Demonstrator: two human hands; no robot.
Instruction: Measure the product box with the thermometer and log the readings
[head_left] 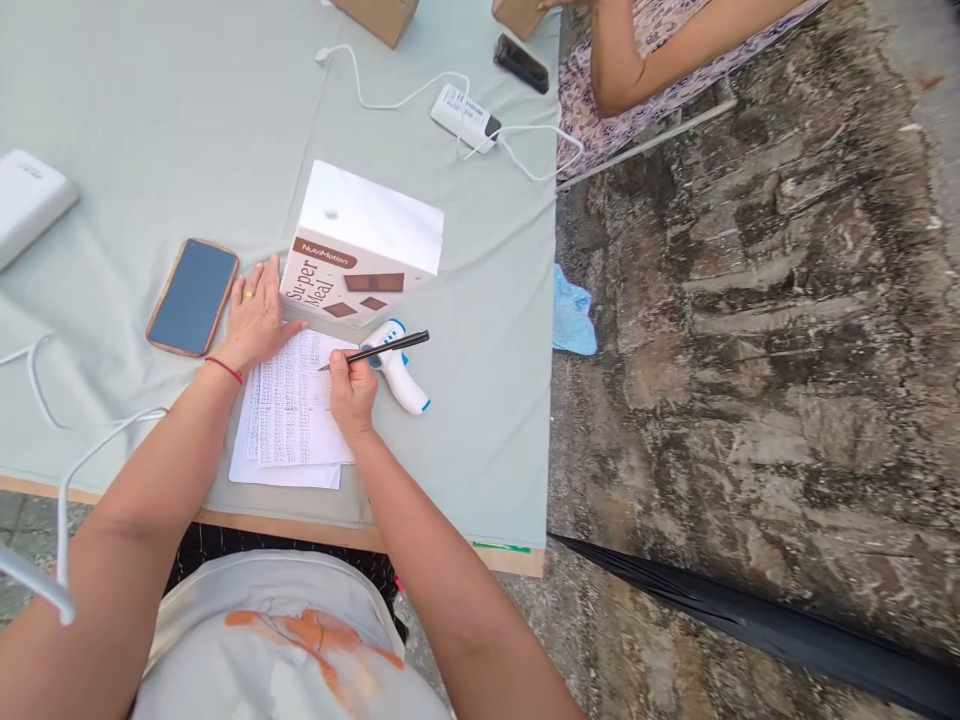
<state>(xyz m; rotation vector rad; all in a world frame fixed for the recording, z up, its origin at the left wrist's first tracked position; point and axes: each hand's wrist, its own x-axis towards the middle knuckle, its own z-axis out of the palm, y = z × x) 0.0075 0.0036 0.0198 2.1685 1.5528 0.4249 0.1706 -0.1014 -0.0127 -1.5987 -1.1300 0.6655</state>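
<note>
My right hand (354, 390) grips a black pen (397, 344), its tip over the handwritten sheets of paper (292, 420). The pen slants up to the right. My left hand (256, 312) lies flat with fingers stretched, at the top left of the sheets and close beside the white "Super Meal" box (367, 220). To the left of that hand lies a phone (193, 297) with a dark screen and a brown edge. A white and blue infrared thermometer (403, 380) rests just right of my right hand, partly behind the pen.
A white power bank (30, 205) lies at the far left. Farther back are a white device with a cable (463, 117), a black case (521, 63) and a cardboard box (379, 15). Another person's arm (622, 60) is at the top right, beyond the table's right edge.
</note>
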